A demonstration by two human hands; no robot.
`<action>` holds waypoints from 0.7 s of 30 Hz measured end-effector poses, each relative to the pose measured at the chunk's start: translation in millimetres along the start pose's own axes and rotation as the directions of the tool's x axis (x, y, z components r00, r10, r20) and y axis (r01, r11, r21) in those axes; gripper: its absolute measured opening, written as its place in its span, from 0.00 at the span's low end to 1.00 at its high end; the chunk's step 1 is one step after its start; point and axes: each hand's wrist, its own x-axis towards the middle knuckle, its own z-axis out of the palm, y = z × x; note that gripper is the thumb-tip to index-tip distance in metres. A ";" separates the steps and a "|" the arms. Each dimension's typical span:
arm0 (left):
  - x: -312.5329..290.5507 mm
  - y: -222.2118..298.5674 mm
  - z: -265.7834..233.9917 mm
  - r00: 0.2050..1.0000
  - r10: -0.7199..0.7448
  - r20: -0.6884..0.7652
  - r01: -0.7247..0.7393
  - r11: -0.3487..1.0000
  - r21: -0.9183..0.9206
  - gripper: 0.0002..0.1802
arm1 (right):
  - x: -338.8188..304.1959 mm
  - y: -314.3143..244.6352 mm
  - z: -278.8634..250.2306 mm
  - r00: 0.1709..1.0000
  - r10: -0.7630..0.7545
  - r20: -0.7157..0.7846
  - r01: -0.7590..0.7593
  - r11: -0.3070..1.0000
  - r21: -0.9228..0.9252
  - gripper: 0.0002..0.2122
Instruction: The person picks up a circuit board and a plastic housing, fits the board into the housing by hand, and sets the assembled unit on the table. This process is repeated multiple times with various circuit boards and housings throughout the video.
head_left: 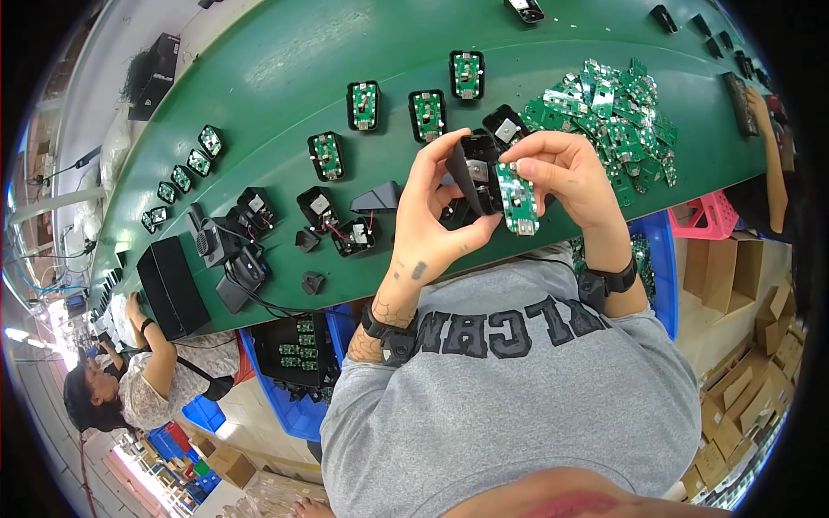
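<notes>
The left hand (429, 226) gripped a hollow black plastic casing (464, 177) while the right hand (573, 177) pinched an oblong green circuit board (518, 205) beside it near one end, where loosened fingertips might have dropped it.

Left grip (423, 223) cupped, thumb (475, 236) apart from fingers (429, 164); right grip (573, 177) pinched at fingertips (528, 169); both close together.

The left hand (428, 223) holds a black plastic housing (465, 177), its open side facing the right hand (576, 177), which pinches a green circuit board (519, 203) right beside it. On the green workbench (276, 82), several black housings with green boards (363, 106) lie beyond the hands, and a heap of loose circuit boards (604, 112) spreads to the right. At far left, a co-worker in a dark cap (91, 393) leans near the bench.
</notes>
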 end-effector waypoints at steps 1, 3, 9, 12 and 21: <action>0.2 -1.0 0.6 1.000 0.008 -0.021 -0.008 1.000 -0.018 0.45 | 0.8 2.9 -1.2 0.999 -0.029 -0.028 0.030 0.999 0.020 0.09; 0.7 -2.1 1.8 1.000 0.007 -0.025 -0.007 1.000 -0.021 0.45 | 0.3 5.6 -1.1 0.997 -0.059 -0.056 0.062 0.997 0.039 0.09; -0.6 -4.5 2.8 0.999 0.018 -0.038 -0.019 0.999 -0.043 0.45 | -3.4 10.4 7.1 0.987 -0.096 -0.125 0.118 0.977 0.178 0.09; 0.2 -8.2 2.1 0.999 0.033 -0.037 -0.035 0.999 -0.037 0.45 | -3.5 8.4 8.3 0.985 -0.102 -0.141 0.109 0.993 0.042 0.08; -4.9 -2.9 4.1 1.000 -0.025 0.005 0.026 0.985 -0.171 0.48 | -10.4 -11.7 19.5 0.970 -0.231 -0.068 0.217 0.962 -0.167 0.08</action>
